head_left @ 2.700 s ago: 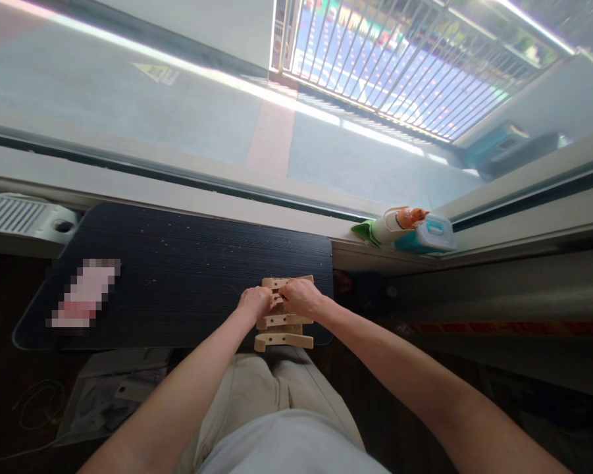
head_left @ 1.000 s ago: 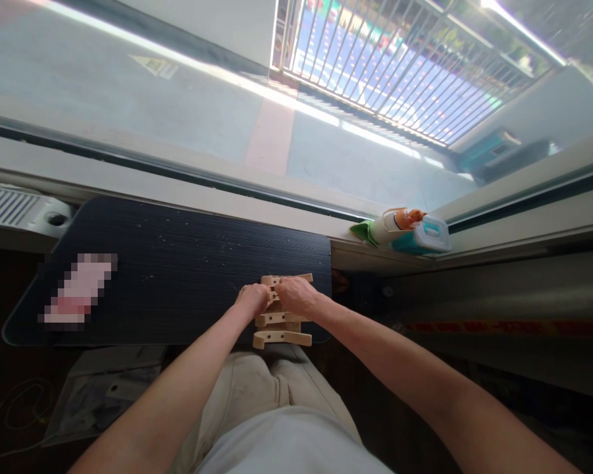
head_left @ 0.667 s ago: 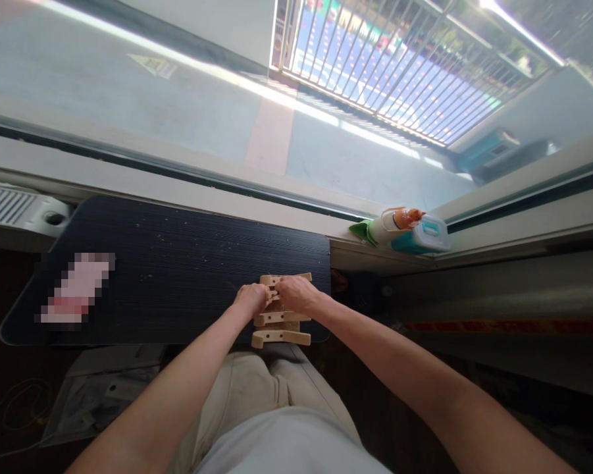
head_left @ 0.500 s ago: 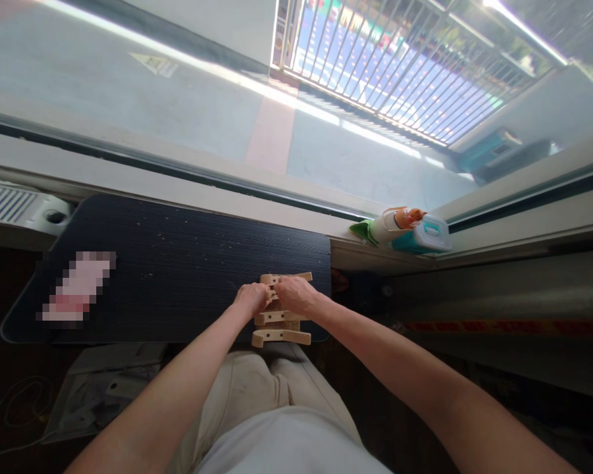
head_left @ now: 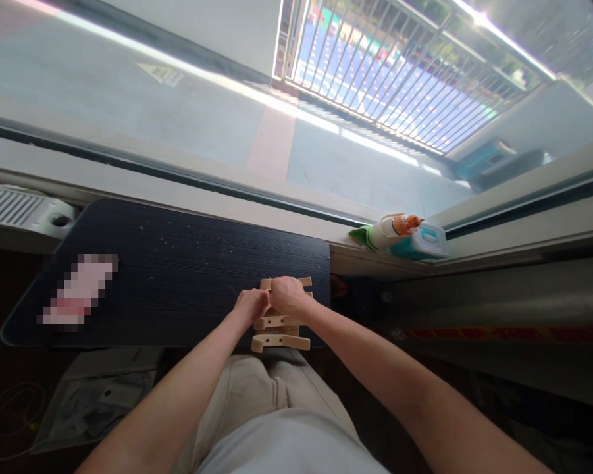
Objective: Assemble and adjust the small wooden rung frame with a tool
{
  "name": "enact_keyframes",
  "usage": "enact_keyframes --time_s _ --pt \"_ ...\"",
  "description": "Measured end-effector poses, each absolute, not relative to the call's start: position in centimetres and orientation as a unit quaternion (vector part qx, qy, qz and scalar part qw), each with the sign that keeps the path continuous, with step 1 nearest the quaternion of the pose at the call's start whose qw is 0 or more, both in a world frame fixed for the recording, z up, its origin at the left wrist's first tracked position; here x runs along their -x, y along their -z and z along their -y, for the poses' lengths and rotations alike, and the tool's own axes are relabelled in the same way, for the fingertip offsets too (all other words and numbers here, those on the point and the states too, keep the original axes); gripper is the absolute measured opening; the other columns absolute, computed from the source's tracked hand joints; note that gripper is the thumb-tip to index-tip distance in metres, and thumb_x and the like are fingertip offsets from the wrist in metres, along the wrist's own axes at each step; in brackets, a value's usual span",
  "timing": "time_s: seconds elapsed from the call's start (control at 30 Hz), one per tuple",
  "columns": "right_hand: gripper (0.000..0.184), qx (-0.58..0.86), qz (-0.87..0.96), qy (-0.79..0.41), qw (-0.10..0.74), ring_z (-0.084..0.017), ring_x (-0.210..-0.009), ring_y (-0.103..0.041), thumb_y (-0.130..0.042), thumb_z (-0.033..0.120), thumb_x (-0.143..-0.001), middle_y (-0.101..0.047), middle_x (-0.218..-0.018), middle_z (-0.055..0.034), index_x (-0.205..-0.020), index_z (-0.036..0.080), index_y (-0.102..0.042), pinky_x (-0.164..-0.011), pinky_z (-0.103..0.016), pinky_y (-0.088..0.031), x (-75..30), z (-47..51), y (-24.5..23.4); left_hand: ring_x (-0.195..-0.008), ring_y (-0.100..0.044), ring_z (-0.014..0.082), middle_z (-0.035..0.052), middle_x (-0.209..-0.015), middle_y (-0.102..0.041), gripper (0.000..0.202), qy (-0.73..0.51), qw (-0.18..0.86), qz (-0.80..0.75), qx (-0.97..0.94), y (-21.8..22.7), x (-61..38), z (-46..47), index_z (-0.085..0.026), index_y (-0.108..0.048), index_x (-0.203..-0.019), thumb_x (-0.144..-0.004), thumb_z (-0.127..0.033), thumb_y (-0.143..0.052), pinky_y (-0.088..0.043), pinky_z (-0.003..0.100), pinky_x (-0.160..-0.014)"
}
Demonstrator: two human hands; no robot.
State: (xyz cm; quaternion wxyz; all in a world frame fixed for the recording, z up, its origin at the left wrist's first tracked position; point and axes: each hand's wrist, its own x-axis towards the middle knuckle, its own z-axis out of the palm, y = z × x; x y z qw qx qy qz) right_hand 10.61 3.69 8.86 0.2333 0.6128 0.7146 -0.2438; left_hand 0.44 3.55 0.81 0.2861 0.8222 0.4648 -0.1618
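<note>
Right fingers (head_left: 279,295) shifted leftward; wooden rack (head_left: 278,322) beneath.

This was an indoor spot set against large window panes, a small makeshift work corner by its look, though whether it belonged to a home, a shop or a school could not be told. A low black table (head_left: 187,263) with rounded corners, flecked with pale crumbs, stood along the white sill (head_left: 202,194), which held a white bottle (head_left: 382,232) and a teal-and-clear box (head_left: 424,242). Beyond the glass lay pale paving (head_left: 187,125) with a pink band (head_left: 271,141), then a barred metal fence (head_left: 375,120) and a sunlit blue ground (head_left: 343,69) dotted with orange, like a playground or sports court.
</note>
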Motion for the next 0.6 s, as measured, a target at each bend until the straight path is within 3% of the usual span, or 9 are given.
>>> enact_keyframes --time_s 0.23,0.47,0.6 --pt "0.022 -0.446 -0.856 0.146 0.217 -0.019 -0.078 -0.061 -0.043 0.005 -0.078 -0.066 -0.087 -0.0145 -0.083 0.010 -0.064 -0.065 -0.029 -0.046 -10.9 -1.5 -7.4 -0.094 -0.060 0.0226 0.0132 -0.097 -0.066 0.029 0.179 0.322 -0.441 -0.818 -1.4 -0.5 -4.1 -0.018 -0.063 -0.094 -0.078 -0.033 -0.044 -0.044 0.030 -0.080" --pt "0.021 -0.663 -0.675 0.233 0.224 -0.021 -0.080 -0.063 -0.047 0.024 -0.079 -0.067 -0.086 -0.0125 -0.084 0.015 -0.065 -0.062 -0.025 -0.047 -11.5 -2.4 -8.3 -0.089 -0.062 0.0237 0.0140 -0.092 -0.067 0.033 0.167 0.288 -0.457 -0.825 0.1 -0.5 -3.7 -0.016 -0.063 -0.093 -0.079 -0.036 -0.041 -0.044 0.034 -0.079" --pt "0.017 -0.609 -0.727 0.227 0.220 -0.020 -0.081 -0.062 -0.051 0.022 -0.077 -0.067 -0.086 -0.0105 -0.085 0.016 -0.064 -0.064 -0.026 -0.047 -11.5 -2.5 -9.2 -0.088 -0.062 0.0247 0.0134 -0.090 -0.068 0.031 0.162 0.281 -0.446 -0.834 -0.3 -0.4 -3.8 -0.017 -0.064 -0.087 -0.079 -0.035 -0.041 -0.044 0.035 -0.078"
